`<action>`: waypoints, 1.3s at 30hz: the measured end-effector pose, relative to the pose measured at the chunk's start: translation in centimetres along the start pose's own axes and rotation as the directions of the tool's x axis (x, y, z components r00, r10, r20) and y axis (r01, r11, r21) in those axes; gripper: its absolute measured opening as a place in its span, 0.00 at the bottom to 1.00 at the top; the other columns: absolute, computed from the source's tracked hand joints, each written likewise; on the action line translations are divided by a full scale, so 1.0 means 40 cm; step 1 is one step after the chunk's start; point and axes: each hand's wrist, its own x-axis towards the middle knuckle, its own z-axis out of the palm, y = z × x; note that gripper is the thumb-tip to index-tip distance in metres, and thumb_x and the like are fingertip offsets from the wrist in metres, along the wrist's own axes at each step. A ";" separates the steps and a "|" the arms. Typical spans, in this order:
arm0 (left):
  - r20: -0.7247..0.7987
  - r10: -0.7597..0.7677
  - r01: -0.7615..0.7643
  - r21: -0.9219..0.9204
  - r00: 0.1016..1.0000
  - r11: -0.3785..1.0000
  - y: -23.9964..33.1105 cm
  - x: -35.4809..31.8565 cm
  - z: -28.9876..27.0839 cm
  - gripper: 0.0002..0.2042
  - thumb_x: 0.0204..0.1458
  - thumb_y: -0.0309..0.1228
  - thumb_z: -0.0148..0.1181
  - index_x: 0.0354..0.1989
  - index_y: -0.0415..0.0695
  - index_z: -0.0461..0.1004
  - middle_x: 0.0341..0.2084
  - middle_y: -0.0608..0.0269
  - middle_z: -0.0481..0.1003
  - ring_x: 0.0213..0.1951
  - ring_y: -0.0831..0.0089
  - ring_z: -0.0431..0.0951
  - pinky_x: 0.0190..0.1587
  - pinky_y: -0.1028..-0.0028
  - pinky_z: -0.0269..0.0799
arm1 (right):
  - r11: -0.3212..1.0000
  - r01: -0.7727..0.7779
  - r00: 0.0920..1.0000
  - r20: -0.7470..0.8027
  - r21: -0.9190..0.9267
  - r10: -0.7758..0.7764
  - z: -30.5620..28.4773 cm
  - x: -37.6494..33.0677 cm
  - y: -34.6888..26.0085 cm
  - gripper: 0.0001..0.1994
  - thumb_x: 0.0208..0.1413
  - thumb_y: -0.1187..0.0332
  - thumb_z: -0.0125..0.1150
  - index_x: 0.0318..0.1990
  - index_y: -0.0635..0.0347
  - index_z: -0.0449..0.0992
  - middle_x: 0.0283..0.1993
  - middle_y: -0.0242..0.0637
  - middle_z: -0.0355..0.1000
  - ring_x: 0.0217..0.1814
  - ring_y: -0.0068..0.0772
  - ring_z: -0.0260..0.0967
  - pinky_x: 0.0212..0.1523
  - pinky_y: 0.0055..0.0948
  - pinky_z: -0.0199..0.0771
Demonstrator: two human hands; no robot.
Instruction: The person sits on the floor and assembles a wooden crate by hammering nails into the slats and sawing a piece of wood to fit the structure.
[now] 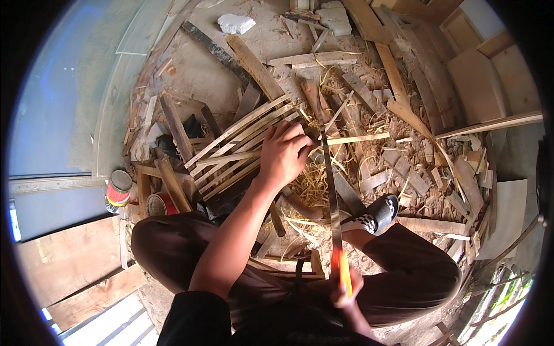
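Low over the littered dirt floor (208,75), the person squats among offcuts and shavings; the left hand (284,154) lies palm down, fingers curled narrowly over the near end of a bundle of thin pale bamboo slats (239,144), pinning them; the right hand (345,285), close to the body at the lower edge of the view, is closed around the orange handle of a long narrow steel blade (331,190); the blade's long axis runs almost straight away from the person, its tip reaching up just beside the left fingertips, while the slats fan out up and to the left, crossing that line at an angle; so the bundle lies left of the blade, touching or nearly touching it near the tip, though I cannot tell which; the left hand is by far the nearer to the slats; a heap of yellow curled wood shavings (314,184) sits under and beside the blade, a foot in a black and white checked sandal (378,214) rests just right of it, and two red and white tins (118,190) stand well apart at the left, beyond the knee
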 end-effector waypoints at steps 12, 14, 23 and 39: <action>-0.006 0.003 -0.003 -0.004 1.000 1.000 -0.012 0.003 0.001 0.05 0.47 0.24 0.71 0.31 0.50 0.82 0.32 0.69 0.73 0.43 0.62 0.75 0.48 0.60 0.68 | 1.000 0.026 0.999 0.043 0.014 -0.027 0.005 0.010 -0.005 0.35 0.67 0.35 0.44 0.28 0.63 0.70 0.18 0.31 0.64 0.18 0.23 0.62 0.21 0.25 0.59; 0.001 -0.011 0.011 -0.004 1.000 1.000 0.003 -0.007 -0.002 0.05 0.47 0.24 0.71 0.31 0.50 0.82 0.32 0.69 0.73 0.43 0.62 0.75 0.48 0.60 0.68 | 0.999 0.033 0.999 -0.012 0.026 -0.033 -0.009 -0.025 -0.039 0.34 0.66 0.35 0.45 0.27 0.63 0.71 0.18 0.31 0.65 0.20 0.23 0.64 0.24 0.23 0.62; 0.015 0.019 -0.019 -0.012 1.000 1.000 -0.005 -0.001 0.000 0.06 0.46 0.24 0.71 0.30 0.49 0.81 0.31 0.69 0.72 0.43 0.63 0.75 0.49 0.60 0.67 | 0.999 0.005 0.997 0.079 0.044 -0.008 0.007 0.030 -0.002 0.36 0.67 0.34 0.44 0.23 0.62 0.69 0.17 0.30 0.64 0.18 0.23 0.61 0.21 0.28 0.58; 0.010 -0.012 0.012 0.000 1.000 1.000 0.003 -0.007 0.003 0.05 0.46 0.25 0.72 0.30 0.49 0.82 0.30 0.68 0.72 0.42 0.63 0.75 0.49 0.60 0.67 | 0.995 -0.036 0.990 0.140 0.089 0.023 -0.014 0.005 -0.013 0.34 0.64 0.41 0.54 0.46 0.74 0.80 0.27 0.37 0.76 0.24 0.27 0.73 0.27 0.28 0.70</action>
